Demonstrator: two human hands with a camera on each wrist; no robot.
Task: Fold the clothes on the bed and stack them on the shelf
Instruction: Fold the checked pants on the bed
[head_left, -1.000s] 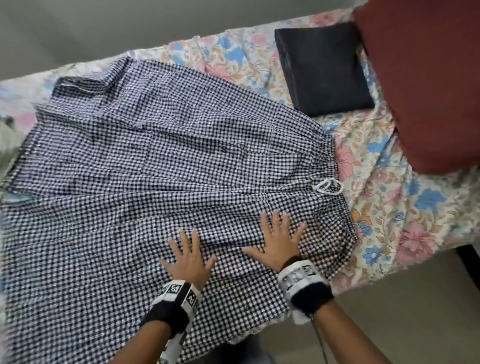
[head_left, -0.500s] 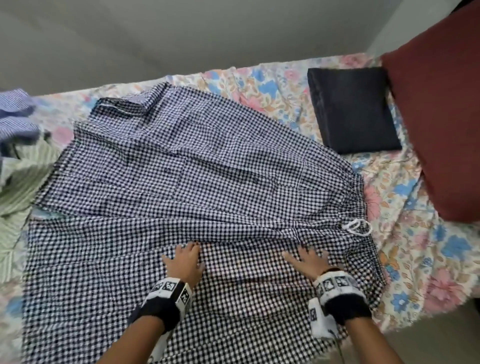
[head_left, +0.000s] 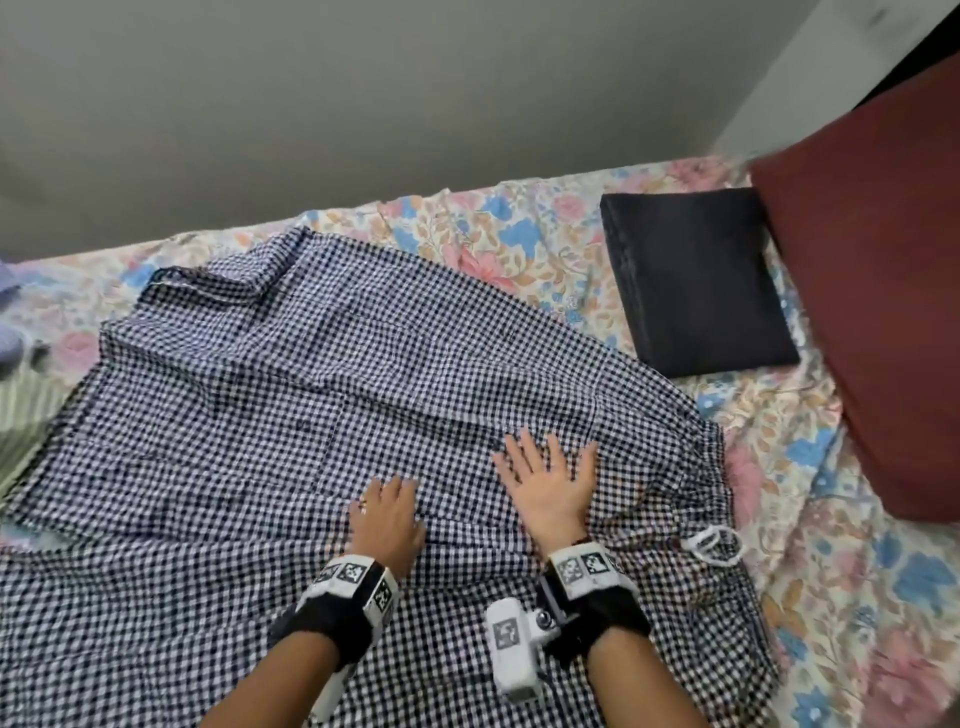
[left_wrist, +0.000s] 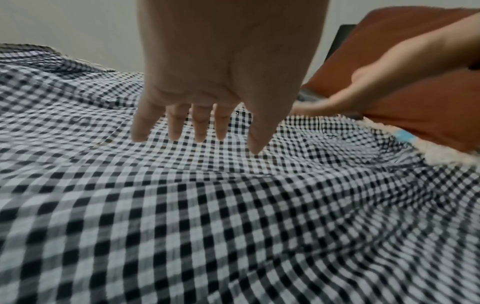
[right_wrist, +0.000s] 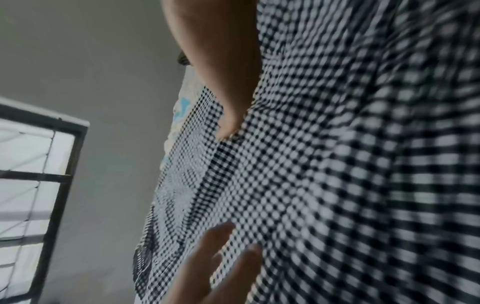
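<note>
The navy-and-white gingham cotton shorts (head_left: 311, 426) lie spread across the floral bedsheet (head_left: 519, 244), and both palms are laid flat on them with nothing gripped: the left hand (head_left: 387, 519) rests with its fingers straight and close together, the right hand (head_left: 553, 480) just beside it with its fingers fanned wide, nearer the gathered waistband and its white drawstring loop (head_left: 711, 543). The step in hand looks like smoothing before the first fold. To do it well, the palms should sweep outward and away from each other, pushing ripples toward the hems, not bunching cloth between the hands; light, even pressure should keep the thin fabric from dragging the sheet beneath. The rumpled far corner beyond the left fingertips wants flattening too. A folded dark square garment (head_left: 696, 280) sits well beyond the right hand, touching the maroon pillow (head_left: 883, 291); no shelf can be made out with certainty.
</note>
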